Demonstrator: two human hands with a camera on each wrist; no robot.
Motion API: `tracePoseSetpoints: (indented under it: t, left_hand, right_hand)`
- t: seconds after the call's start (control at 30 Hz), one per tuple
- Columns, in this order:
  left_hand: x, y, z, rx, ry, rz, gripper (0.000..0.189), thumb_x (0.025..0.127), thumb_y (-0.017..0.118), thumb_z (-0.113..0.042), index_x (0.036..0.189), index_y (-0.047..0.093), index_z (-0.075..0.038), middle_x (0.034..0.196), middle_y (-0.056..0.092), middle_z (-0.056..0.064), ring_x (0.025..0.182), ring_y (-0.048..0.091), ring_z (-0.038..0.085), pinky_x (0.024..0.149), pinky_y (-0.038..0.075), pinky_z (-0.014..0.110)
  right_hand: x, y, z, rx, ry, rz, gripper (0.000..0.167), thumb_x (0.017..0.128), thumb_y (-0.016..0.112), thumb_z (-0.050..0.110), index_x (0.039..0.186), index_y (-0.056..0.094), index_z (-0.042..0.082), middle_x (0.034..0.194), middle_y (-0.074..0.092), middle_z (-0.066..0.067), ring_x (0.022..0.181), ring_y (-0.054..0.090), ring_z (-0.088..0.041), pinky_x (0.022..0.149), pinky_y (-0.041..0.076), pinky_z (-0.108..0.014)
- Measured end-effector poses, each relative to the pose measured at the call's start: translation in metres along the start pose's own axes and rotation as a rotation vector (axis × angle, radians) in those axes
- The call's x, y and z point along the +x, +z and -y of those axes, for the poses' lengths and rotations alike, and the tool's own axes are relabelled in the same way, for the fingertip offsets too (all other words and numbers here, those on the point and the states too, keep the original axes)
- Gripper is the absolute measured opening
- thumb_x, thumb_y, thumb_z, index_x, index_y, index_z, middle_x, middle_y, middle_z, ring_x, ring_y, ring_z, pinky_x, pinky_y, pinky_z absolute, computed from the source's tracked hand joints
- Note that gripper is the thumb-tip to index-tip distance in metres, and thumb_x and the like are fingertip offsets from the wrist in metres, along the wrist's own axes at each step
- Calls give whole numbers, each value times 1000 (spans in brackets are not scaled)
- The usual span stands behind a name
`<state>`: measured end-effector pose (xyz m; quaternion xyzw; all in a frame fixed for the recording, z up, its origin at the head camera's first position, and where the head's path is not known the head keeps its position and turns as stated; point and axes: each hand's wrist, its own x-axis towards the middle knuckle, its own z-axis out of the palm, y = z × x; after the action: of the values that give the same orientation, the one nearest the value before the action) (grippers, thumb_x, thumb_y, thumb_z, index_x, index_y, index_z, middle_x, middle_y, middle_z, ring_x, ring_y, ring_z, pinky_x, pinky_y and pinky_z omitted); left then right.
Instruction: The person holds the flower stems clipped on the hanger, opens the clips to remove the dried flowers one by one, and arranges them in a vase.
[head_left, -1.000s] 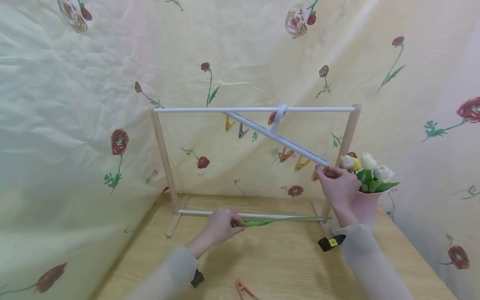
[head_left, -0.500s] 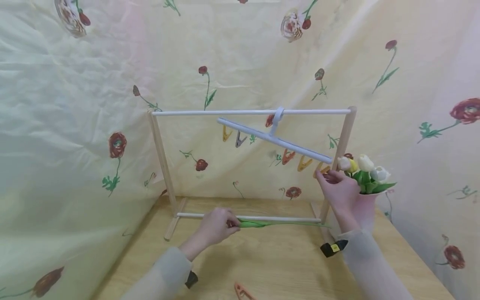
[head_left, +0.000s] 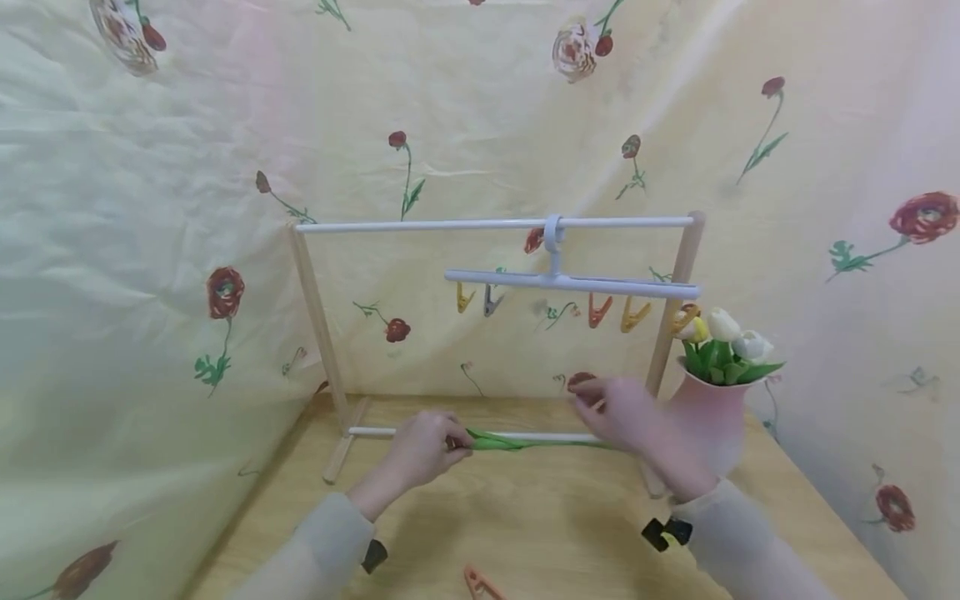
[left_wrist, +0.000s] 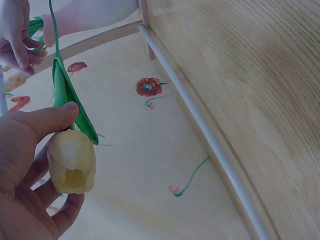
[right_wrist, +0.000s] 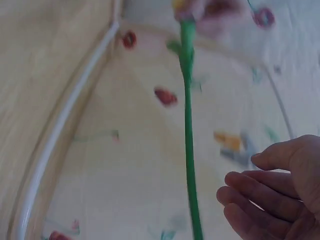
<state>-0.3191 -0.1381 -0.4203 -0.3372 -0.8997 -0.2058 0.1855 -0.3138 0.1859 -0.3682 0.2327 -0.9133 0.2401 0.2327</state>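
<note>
My left hand (head_left: 426,448) pinches a pale yellow tulip (left_wrist: 72,161) close under its bloom, thumb on top and fingers curled behind. The tulip's green stem (right_wrist: 189,130) runs sideways toward my right hand (head_left: 633,429). That hand holds nothing; in the right wrist view its fingers are loosely bent, apart from the stem. Above, a light blue hanger (head_left: 517,280) hangs almost level from the rack's white top bar (head_left: 420,225). Along it hang several clips, among them a grey clip (head_left: 491,300), a red-orange clip (head_left: 598,311) and a yellow clip (head_left: 634,315).
A pink vase (head_left: 705,417) with several tulips (head_left: 723,325) stands by the rack's right post. An orange clip (head_left: 482,583) lies on the wooden table (head_left: 555,533) near the front. The rack's lower white bar (head_left: 371,431) crosses behind both hands.
My right hand has let go of the clip at the hanger's right end and moved down and left toward the stem. The hanger has swung from a steep tilt to nearly level.
</note>
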Motion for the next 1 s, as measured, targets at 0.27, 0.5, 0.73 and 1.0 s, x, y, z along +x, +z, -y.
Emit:
tracePoseSetpoints:
  t: [0.27,0.5,0.73,1.0]
  left_hand:
    - [-1,-5,-10,83,52,-14,7,88,89,-22,94,86,-20,94,78,-5,67,59,-2,58,45,11]
    - [0,-6,-16,43,76,-15,6,87,89,-19,93,86,-17,87,74,-5,62,50,-5,55,43,11]
    - [-1,-2,-18,11,97,-41,7,86,89,-17,92,85,-17,86,74,-5,61,49,-7,54,42,10]
    - [0,-1,-15,-92,51,-73,32,83,93,-25,111,83,-13,102,80,0,77,66,4,72,59,22]
  right_hand:
    - [-5,38,58,-192,-401,70,9,90,84,15,96,81,10,83,80,-1,64,69,-4,56,51,-14]
    - [-6,52,72,-279,-422,136,15,85,89,13,100,84,11,77,72,3,60,52,1,53,42,-13]
    - [-8,55,72,-330,-422,164,13,83,90,10,95,83,10,80,70,2,65,58,-4,57,50,-14]
    - [-9,34,64,-334,-383,113,9,84,87,7,90,82,12,83,76,0,70,69,-11,62,57,-20]
